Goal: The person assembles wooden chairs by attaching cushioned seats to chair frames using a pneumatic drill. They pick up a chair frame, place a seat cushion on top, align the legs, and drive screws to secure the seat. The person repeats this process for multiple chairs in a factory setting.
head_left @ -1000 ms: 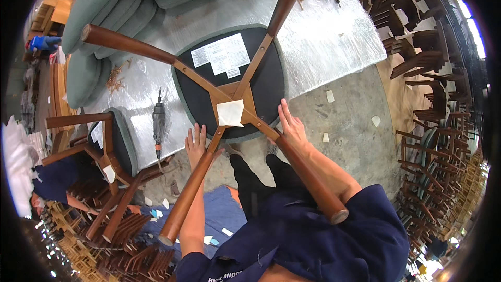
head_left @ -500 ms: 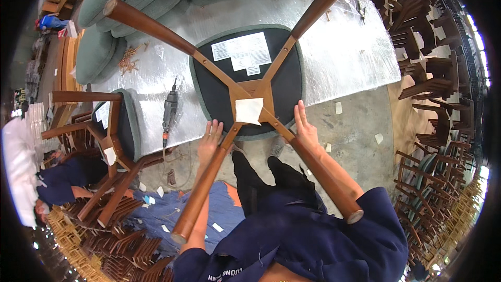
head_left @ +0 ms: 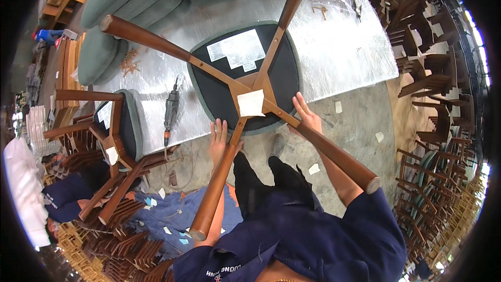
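- An upturned stool (head_left: 245, 81) lies seat-down on the edge of the workbench (head_left: 339, 52) in front of me, its four brown wooden legs pointing up and outward from a central cross brace.
- My left hand (head_left: 218, 141) lies flat with the fingers stretched out and close together, against the near edge of the round seat, right beside the near-left leg (head_left: 216, 185); it grips nothing that I can see.
- My right hand (head_left: 307, 116) rests open at the top of the near-right leg (head_left: 334, 154), fingers spread and pointing towards the seat, not curled around the wood.
- The underside of the seat is black with a grey-green rim, and a white paper label (head_left: 237, 49) is stuck on its far half.
- A small white square of paper (head_left: 251, 103) sits over the joint where the legs meet.
- A slim grey power tool (head_left: 170, 108) lies on the silvery bench cover to the left of the stool, apart from my left hand.
- Further left a second stool (head_left: 115, 130) of the same kind lies tipped over at the bench edge.
- Green cushions (head_left: 130, 0) are stacked at the far side of the bench.
- Scraps of white paper (head_left: 314, 168) dot the concrete floor by my feet.
- Stacks of wooden frames (head_left: 433, 73) crowd the right side of the room.
- Another person in dark blue (head_left: 65, 198) crouches at the lower left.
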Tool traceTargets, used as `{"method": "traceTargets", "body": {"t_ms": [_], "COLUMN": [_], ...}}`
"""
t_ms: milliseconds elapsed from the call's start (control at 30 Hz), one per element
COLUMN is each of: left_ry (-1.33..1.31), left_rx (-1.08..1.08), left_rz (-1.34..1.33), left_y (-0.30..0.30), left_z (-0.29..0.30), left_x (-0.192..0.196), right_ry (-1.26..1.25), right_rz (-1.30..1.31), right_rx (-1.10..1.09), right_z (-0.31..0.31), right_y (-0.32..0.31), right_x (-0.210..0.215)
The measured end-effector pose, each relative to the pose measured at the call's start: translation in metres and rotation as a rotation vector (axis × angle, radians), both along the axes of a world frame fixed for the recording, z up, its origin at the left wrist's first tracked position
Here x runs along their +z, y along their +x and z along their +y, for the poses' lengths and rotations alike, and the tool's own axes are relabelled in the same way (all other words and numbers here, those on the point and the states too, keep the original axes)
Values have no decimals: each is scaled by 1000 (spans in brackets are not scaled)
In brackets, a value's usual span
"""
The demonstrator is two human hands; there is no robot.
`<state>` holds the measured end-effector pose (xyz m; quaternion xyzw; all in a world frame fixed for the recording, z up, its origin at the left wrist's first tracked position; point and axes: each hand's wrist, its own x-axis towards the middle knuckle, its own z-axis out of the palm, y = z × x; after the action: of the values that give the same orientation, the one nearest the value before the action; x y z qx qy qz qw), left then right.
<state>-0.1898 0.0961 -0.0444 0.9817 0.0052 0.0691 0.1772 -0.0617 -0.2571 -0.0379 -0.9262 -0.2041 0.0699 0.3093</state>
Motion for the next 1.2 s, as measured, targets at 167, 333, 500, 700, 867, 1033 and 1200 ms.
{"method": "traceTargets", "body": {"t_ms": [167, 333, 500, 700, 867, 1033, 1200], "left_ry": [-66, -279, -533, -725, -802, -407, -478], "left_rx": [42, 157, 446, 991, 1260, 1148, 981], "left_rz": [109, 226, 59, 287, 246, 124, 121], "left_y": [-20, -21, -101, -282, -398, -459, -418], "left_z": [12, 4, 5, 84, 236, 450, 596], "left_x": [-4, 26, -12, -22, -33, -38, 7], "right_ry": [203, 507, -167, -141, 37, 102, 7], "right_rz": [91, 345, 578, 598, 707, 258, -35], "right_rx": [-110, -293, 122, 253, 135, 358, 484], "right_z": [20, -1, -40, 71, 236, 455, 648], "right_y": [-20, -71, -134, -182, -204, -245, -269], "right_x": [30, -10, -93, -53, -19, -8, 18]}}
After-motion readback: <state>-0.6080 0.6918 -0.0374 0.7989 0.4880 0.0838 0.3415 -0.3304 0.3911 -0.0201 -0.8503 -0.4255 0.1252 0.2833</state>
